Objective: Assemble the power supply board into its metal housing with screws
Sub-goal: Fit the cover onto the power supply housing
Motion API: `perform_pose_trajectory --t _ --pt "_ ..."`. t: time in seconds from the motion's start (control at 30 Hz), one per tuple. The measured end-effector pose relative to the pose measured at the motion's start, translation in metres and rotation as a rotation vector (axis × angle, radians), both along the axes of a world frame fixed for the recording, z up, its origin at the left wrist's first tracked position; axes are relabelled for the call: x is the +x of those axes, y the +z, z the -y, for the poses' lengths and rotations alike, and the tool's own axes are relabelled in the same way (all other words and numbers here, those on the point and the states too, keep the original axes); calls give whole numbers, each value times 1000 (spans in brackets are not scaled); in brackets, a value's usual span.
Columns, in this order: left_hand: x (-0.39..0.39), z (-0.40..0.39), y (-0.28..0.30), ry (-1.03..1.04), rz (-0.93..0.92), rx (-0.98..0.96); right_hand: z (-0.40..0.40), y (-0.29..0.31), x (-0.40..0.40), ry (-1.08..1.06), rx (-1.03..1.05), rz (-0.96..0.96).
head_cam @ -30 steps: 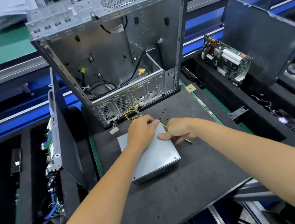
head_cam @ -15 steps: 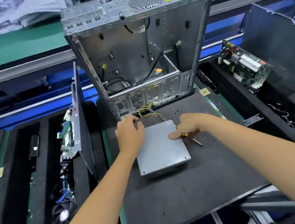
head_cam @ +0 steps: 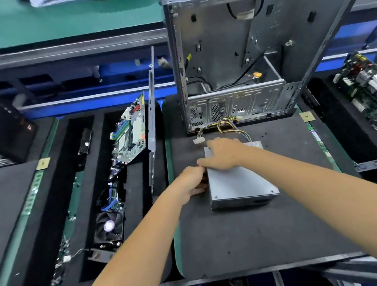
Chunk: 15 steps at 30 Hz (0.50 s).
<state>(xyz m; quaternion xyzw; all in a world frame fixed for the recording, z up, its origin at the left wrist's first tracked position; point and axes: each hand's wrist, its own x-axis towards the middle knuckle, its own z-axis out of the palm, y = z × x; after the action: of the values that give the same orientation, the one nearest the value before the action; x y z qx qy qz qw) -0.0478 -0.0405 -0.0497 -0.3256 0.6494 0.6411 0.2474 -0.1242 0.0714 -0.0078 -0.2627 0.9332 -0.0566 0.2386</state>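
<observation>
The grey metal power supply box (head_cam: 240,184) lies flat on the black mat (head_cam: 241,236) in front of the open computer case (head_cam: 230,49). Its yellow, black and purple cables (head_cam: 225,125) trail toward the case and end in a white plug (head_cam: 198,140). My left hand (head_cam: 191,183) is curled against the box's left side, fingers tucked at its edge. My right hand (head_cam: 224,154) reaches across the lid and covers the far left corner, its fingers bent over the edges. No screwdriver shows in either hand.
A foam tray on the left holds a circuit board (head_cam: 129,135), an upright metal panel (head_cam: 152,123) and a fan (head_cam: 108,226). Another circuit board (head_cam: 371,89) leans in the right-hand tray. Small black screws (head_cam: 263,134) dot the mat.
My view swung left. The right hand crossed the lid from the box's right edge to its far left corner, and the left hand dropped from the far corner to the left side.
</observation>
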Motion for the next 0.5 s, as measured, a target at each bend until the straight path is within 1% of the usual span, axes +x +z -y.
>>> perform_pose_trajectory --t 0.1,0.23,0.3,0.4,0.5 --pt "3 0 -1 -65 -33 -11 1 -13 6 -29 -27 -115" --pt "6 -1 -3 -63 -53 -12 3 -22 15 -50 -48 -283" --pt "5 -4 -3 -66 -47 -27 3 -25 19 -81 -107 -359" --pt "2 -9 -1 -56 -19 -62 3 -25 20 -144 -192 -347" --pt "2 -11 -4 -64 1 -73 0 -24 19 -156 -235 -331"
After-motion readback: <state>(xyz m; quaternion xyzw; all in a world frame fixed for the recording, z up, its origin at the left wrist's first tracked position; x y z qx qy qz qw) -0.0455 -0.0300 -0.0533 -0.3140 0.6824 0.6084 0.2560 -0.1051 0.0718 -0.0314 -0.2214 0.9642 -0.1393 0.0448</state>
